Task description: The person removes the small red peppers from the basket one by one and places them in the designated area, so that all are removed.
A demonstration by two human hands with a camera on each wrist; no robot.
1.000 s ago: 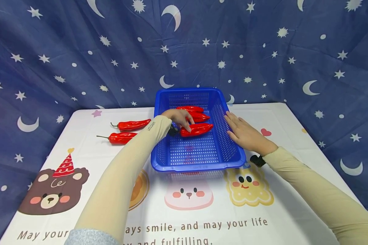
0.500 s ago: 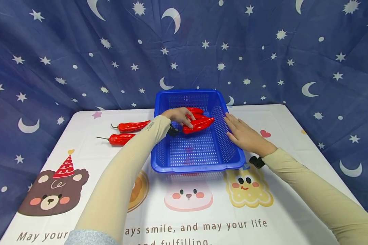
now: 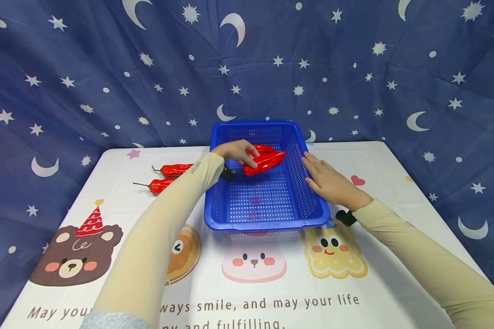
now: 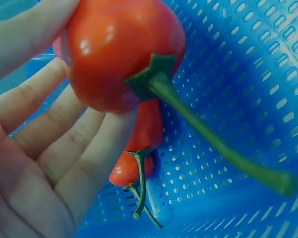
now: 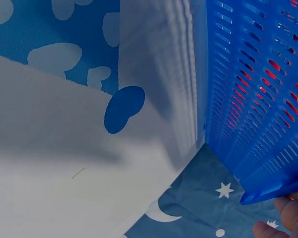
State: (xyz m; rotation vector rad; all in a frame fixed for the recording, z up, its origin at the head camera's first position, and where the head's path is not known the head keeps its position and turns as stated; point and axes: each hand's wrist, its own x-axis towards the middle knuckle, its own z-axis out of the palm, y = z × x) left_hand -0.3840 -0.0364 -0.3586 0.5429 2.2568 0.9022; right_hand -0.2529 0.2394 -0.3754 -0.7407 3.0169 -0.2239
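My left hand [image 3: 239,152] reaches into the blue perforated basket [image 3: 267,224] and grips a red chili pepper [image 3: 265,163] near its stem end. In the left wrist view the thumb and fingers curl round this pepper [image 4: 124,54], its green stem pointing toward the lower right. Beyond it, other red peppers [image 4: 131,168] lie on the basket floor, partly hidden by the held one. My right hand [image 3: 329,180] lies with straight fingers along the basket's right rim; in the right wrist view its fingertips [image 5: 293,213] show at the rim's corner.
Two more red peppers, a rear one [image 3: 173,170] and a front one [image 3: 159,186], lie left of the basket, partly behind the left sleeve [image 3: 160,228]. The white printed tablecloth [image 3: 181,285] covers the table. A dark blue curtain [image 3: 263,55] hangs behind.
My left hand has shifted the pepper backward in the basket, over the other peppers, and its tip has tilted up toward the back. The right hand stays at the rim.
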